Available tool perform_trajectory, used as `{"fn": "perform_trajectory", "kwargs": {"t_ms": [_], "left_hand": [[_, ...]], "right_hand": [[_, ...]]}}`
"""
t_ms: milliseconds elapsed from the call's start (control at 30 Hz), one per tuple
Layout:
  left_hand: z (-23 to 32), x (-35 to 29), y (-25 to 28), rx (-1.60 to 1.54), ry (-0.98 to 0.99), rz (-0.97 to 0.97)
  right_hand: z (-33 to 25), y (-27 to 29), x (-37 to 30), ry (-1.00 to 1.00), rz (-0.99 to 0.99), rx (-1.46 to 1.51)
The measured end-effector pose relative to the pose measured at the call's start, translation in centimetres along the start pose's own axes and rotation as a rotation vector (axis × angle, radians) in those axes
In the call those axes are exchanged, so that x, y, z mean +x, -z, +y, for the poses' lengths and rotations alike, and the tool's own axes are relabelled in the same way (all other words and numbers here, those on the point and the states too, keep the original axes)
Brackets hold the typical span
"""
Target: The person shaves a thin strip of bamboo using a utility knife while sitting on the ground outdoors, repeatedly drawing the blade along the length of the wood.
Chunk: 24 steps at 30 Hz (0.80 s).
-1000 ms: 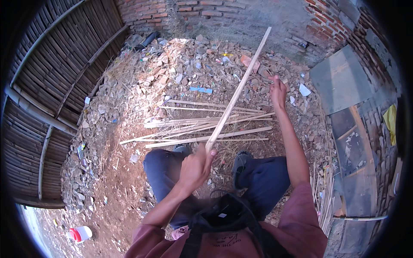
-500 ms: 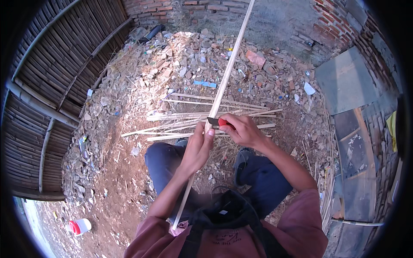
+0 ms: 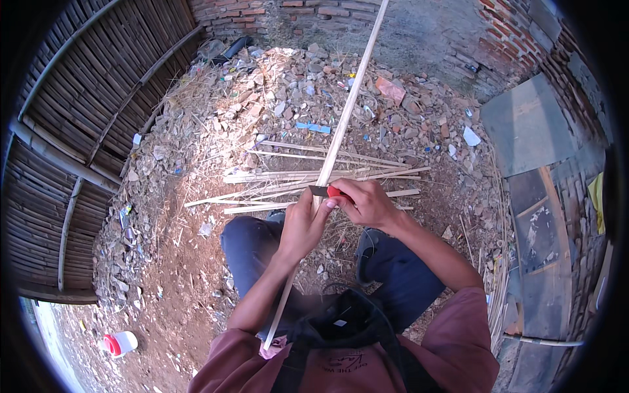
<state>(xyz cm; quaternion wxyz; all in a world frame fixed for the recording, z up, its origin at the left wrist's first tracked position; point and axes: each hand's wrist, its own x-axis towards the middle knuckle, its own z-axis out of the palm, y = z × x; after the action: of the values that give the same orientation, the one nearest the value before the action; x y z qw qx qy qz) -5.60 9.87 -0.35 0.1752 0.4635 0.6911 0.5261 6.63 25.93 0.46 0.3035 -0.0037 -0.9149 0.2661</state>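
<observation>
A long pale strip, seemingly split bamboo (image 3: 352, 98), slants from my lap up past the top of the view. My left hand (image 3: 303, 226) is closed around it in front of my knees. In my right hand (image 3: 370, 202) is a utility knife (image 3: 336, 191) with a red handle, gripped close beside the left fingers. Its dark blade lies across the strip just above my left hand. Below the strip, several cut pale strips (image 3: 275, 175) lie in a loose pile on the ground beyond my feet.
Broken brick and stone rubble (image 3: 295, 85) spreads toward a brick wall (image 3: 426, 39). A slatted bamboo panel (image 3: 72, 85) stands at left. Grey boards (image 3: 531, 124) lean at right. A white container with a red band (image 3: 120, 343) sits at lower left.
The knife and my right hand have come slightly down and toward me along the strip. The blade has turned from angled to nearly level across it. My left hand stays around the strip.
</observation>
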Motion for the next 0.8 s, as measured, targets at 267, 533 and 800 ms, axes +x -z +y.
{"fn": "perform_trajectory", "kwargs": {"t_ms": [267,533,800], "left_hand": [[0.0,0.1,-0.3,0.13,0.121,0.011],[1.4,0.3,0.3,0.076,0.134,0.01],[1.0,-1.8,0.5,0.099,0.148,-0.038]], "right_hand": [[-0.4,-0.1,0.3,-0.042,0.028,-0.072],[-0.6,0.3,1.0,-0.038,0.019,-0.098],[3.6,3.1,2.0,-0.226,0.189,-0.15]]}}
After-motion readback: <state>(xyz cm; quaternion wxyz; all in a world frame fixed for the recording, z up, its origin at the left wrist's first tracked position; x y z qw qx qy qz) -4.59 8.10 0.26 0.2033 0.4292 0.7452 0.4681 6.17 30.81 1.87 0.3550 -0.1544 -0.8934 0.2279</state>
